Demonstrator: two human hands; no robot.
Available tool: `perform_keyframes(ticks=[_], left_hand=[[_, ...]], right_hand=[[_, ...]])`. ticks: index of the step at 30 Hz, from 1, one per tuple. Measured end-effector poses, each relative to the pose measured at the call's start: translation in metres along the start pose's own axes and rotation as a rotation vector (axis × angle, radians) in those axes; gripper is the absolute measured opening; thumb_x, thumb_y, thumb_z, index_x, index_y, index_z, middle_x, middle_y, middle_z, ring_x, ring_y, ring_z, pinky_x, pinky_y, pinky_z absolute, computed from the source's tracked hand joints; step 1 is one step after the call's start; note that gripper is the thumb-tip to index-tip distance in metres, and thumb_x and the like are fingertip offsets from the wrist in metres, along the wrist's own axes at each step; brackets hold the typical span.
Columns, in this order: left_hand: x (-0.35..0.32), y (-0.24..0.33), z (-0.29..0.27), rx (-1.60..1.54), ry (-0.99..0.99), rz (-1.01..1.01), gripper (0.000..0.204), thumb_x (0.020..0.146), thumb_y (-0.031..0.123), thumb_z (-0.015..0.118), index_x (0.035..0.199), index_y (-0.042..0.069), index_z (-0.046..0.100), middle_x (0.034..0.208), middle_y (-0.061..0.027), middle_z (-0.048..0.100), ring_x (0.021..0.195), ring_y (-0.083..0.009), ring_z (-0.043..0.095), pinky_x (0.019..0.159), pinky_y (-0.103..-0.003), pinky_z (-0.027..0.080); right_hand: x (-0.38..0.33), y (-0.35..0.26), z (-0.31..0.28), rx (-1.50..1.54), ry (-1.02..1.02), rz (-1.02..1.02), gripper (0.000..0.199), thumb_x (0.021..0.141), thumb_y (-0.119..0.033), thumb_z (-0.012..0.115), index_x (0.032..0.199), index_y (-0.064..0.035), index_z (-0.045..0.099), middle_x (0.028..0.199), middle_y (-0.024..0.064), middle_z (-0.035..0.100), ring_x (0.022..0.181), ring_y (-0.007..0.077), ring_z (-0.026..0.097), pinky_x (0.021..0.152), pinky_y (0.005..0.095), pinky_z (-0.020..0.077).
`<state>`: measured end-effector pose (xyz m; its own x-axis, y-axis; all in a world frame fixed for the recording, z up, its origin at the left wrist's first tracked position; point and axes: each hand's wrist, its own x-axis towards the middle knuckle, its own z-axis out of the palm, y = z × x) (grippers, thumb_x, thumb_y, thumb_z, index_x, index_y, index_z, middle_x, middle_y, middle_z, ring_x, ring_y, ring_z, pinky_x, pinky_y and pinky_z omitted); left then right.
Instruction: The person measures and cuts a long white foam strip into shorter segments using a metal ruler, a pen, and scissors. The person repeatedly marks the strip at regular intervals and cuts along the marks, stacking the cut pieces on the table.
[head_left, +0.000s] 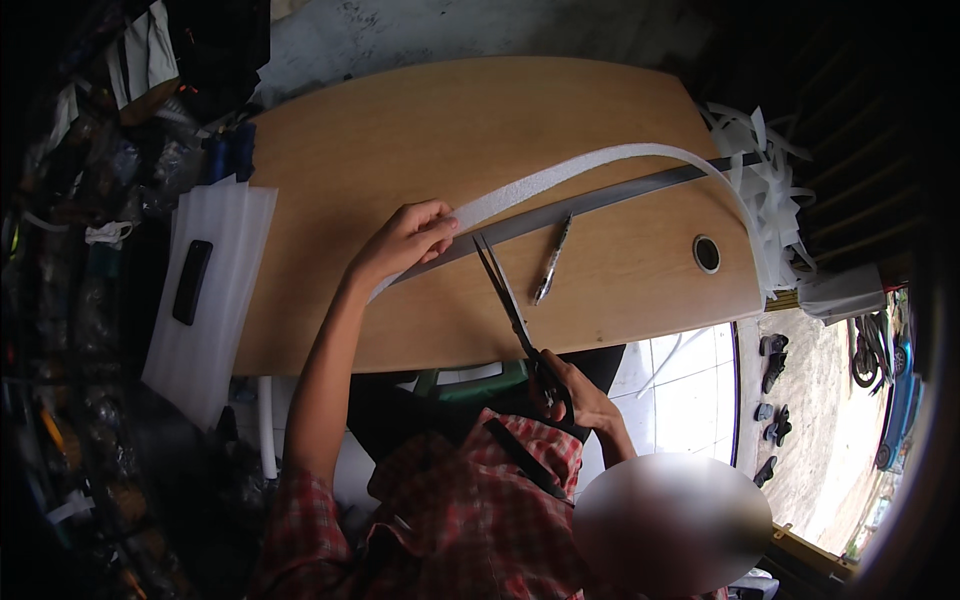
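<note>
A long white foam strip (540, 184) is pinched in my left hand (415, 240) above the wooden table. From there it arches right and bends down past the table's right edge; a short end pokes out below my hand. Beneath it a long dark metal ruler (600, 201) lies slantwise across the tabletop. My right hand (578, 390), at the table's near edge, is closed round the handles of a pair of scissors (507, 297). Their blades point away from me, slightly parted, with the tips by the ruler. A patterned pen (553, 262) lies right of the scissors.
White foam sheets (215, 290) with a black phone (192, 283) on them overhang the table's left edge. Cut white strips (770, 200) heap at the right edge. A round hole (706, 254) pierces the wooden tabletop (480, 110). Below the front edge is a green stool (475, 384).
</note>
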<state>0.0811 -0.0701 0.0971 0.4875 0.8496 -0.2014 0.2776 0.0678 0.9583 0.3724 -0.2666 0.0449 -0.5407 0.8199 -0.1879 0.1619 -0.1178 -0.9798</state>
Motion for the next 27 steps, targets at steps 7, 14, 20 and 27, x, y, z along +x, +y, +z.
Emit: perform_keyframes(ticks=[7, 14, 20, 27], left_hand=[[-0.018, 0.015, 0.007, 0.026, -0.039, -0.094, 0.026, 0.105, 0.023, 0.058, 0.089, 0.003, 0.062, 0.067, 0.0025, 0.055, 0.057, -0.0044, 0.046, 0.054, -0.023, 0.037], [-0.028, 0.015, 0.013, 0.027, -0.063, -0.110, 0.020, 0.104, 0.017, 0.059, 0.092, 0.001, 0.064, 0.066, 0.0018, 0.054, 0.057, -0.0043, 0.045, 0.052, -0.023, 0.035], [-0.030, 0.008, 0.016, 0.002, -0.052, -0.101, 0.019, 0.103, 0.016, 0.060, 0.095, 0.000, 0.064, 0.066, 0.0013, 0.055, 0.056, -0.0051, 0.045, 0.052, -0.024, 0.035], [-0.030, -0.001, 0.017, 0.000, -0.058, -0.113, 0.020, 0.102, 0.018, 0.062, 0.095, -0.001, 0.066, 0.067, 0.0016, 0.056, 0.056, -0.0046, 0.045, 0.051, -0.023, 0.035]], right_hand=[[0.011, -0.008, 0.004, -0.106, 0.024, -0.045, 0.036, 0.077, -0.022, 0.069, 0.097, -0.0002, 0.049, 0.068, 0.0114, 0.060, 0.064, 0.0239, 0.062, 0.064, 0.0346, 0.0478], [0.021, -0.011, 0.012, -0.051, 0.067, 0.093, 0.059, 0.066, -0.047, 0.068, 0.099, 0.0002, 0.053, 0.079, 0.0086, 0.056, 0.072, 0.0192, 0.055, 0.069, 0.0327, 0.0457], [0.022, -0.010, 0.013, -0.028, 0.068, 0.098, 0.057, 0.071, -0.047, 0.070, 0.100, 0.0002, 0.055, 0.081, 0.0084, 0.058, 0.074, 0.0190, 0.057, 0.071, 0.0332, 0.0469], [0.022, -0.013, 0.016, -0.001, 0.089, 0.130, 0.057, 0.075, -0.051, 0.073, 0.098, -0.0006, 0.055, 0.077, 0.0056, 0.057, 0.072, 0.0151, 0.056, 0.069, 0.0310, 0.0462]])
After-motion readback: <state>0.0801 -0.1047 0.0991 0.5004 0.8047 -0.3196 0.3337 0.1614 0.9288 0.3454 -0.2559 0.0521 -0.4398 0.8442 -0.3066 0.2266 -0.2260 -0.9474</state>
